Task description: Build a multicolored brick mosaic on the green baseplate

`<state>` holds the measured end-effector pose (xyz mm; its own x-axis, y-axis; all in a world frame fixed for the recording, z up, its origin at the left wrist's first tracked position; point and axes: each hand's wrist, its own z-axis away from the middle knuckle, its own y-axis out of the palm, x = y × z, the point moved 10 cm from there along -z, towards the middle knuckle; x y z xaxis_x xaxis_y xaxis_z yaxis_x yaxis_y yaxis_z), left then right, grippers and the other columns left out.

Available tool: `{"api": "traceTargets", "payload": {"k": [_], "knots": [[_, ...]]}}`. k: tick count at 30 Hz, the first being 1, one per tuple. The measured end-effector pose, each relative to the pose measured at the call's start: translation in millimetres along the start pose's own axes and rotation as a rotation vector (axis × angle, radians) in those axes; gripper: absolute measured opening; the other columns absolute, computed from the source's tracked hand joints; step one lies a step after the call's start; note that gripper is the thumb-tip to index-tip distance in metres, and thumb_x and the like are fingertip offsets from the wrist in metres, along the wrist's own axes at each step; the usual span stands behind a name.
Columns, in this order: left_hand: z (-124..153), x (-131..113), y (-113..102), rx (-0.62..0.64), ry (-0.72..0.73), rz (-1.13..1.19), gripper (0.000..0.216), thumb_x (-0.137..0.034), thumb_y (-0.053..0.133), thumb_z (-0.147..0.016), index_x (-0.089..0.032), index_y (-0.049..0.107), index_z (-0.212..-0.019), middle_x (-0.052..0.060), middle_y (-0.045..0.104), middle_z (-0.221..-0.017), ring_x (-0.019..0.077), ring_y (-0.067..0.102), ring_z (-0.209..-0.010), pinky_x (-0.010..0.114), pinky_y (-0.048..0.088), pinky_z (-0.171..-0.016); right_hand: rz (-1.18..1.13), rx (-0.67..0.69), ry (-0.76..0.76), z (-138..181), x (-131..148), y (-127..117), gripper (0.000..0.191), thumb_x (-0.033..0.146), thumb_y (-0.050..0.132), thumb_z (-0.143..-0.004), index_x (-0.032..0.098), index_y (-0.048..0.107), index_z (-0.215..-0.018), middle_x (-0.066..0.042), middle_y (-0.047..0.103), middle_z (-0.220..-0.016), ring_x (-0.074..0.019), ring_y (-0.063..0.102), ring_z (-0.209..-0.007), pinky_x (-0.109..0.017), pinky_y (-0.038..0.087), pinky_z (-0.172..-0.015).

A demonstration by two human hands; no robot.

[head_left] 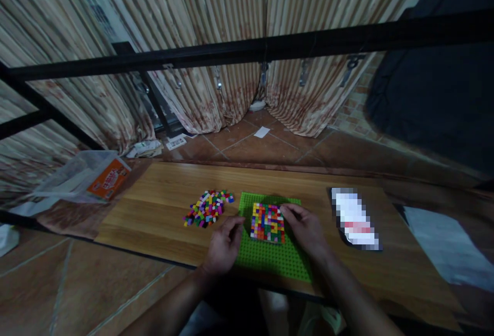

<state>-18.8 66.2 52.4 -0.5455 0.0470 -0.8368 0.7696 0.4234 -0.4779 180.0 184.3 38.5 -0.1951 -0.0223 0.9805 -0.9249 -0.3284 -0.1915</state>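
A square block of small multicoloured building bricks (267,224) lies over the green studded baseplate (274,261). My right hand (306,228) is at the block's far right corner, its thumb and forefinger closed on that edge. Just left of the block, over the baseplate's left edge, my left hand (226,246) holds its fingers curled in a pinch. Whatever may be between those fingertips is too small to make out. A loose heap of small coloured bricks (206,208) lies on the wood beyond my left hand.
The wooden tabletop (154,207) carries all this. To the right lies a dark-edged device with a blurred screen (355,217), and beyond it white paper sheets (447,243). A clear plastic bin (77,174) with an orange label is at the left. A black bar (231,53) crosses ahead.
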Motion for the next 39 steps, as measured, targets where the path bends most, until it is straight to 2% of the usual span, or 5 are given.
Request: {"api": "traceTargets", "payload": {"k": [9, 15, 25, 30, 39], "knots": [[-10.0, 16.9, -54.9, -0.171, 0.040, -0.228, 0.019, -0.020, 0.054, -0.085, -0.019, 0.066, -0.099, 0.007, 0.070, -0.095, 0.0195, 0.067, -0.090, 0.033, 0.055, -0.082, 0.144, -0.094, -0.014, 1.2, 6.7, -20.9, 0.051, 0.062, 0.050, -0.084, 0.019, 0.075, -0.091, -0.007, 0.074, -0.082, -0.0224, 0.065, -0.075, -0.032, 0.048, -0.070], [-14.4, 25.5, -82.6, -0.174, 0.031, -0.465, 0.020, -0.020, 0.054, -0.085, -0.021, 0.065, -0.102, 0.007, 0.067, -0.100, 0.0197, 0.066, -0.093, 0.033, 0.055, -0.083, 0.181, -0.095, -0.007, 1.3, 7.9, -22.7, 0.052, 0.062, 0.049, -0.084, 0.018, 0.075, -0.092, -0.007, 0.073, -0.081, -0.0216, 0.063, -0.070, -0.031, 0.047, -0.067], [-27.0, 27.4, -66.5, -0.072, 0.041, -0.638, 0.015, -0.021, 0.054, -0.087, -0.021, 0.069, -0.090, 0.007, 0.069, -0.096, 0.0220, 0.063, -0.091, 0.036, 0.052, -0.084, 0.196, -0.080, -0.034, 0.0, 5.7, -20.0, 0.047, 0.060, 0.050, -0.085, 0.020, 0.074, -0.085, -0.006, 0.073, -0.081, -0.0224, 0.064, -0.074, -0.031, 0.046, -0.068], [-29.0, 23.1, -66.0, -0.093, 0.042, -0.571, 0.012, -0.020, 0.055, -0.087, -0.021, 0.068, -0.088, 0.006, 0.070, -0.093, 0.0211, 0.064, -0.088, 0.035, 0.052, -0.081, 0.195, -0.093, -0.008, -1.4, 5.1, -22.3, 0.046, 0.059, 0.050, -0.085, 0.020, 0.073, -0.085, -0.005, 0.072, -0.079, -0.0201, 0.062, -0.068, -0.030, 0.045, -0.065], [-26.6, -48.9, -9.3, 0.024, 0.180, -0.254, 0.014, -0.021, 0.052, -0.091, -0.022, 0.066, -0.091, 0.002, 0.069, -0.087, 0.0156, 0.065, -0.085, 0.029, 0.052, -0.077, 0.173, -0.102, -0.032, -2.3, 6.5, -23.5, 0.045, 0.058, 0.051, -0.085, 0.019, 0.073, -0.086, -0.006, 0.073, -0.081, -0.0221, 0.065, -0.076, -0.031, 0.047, -0.071]]}}
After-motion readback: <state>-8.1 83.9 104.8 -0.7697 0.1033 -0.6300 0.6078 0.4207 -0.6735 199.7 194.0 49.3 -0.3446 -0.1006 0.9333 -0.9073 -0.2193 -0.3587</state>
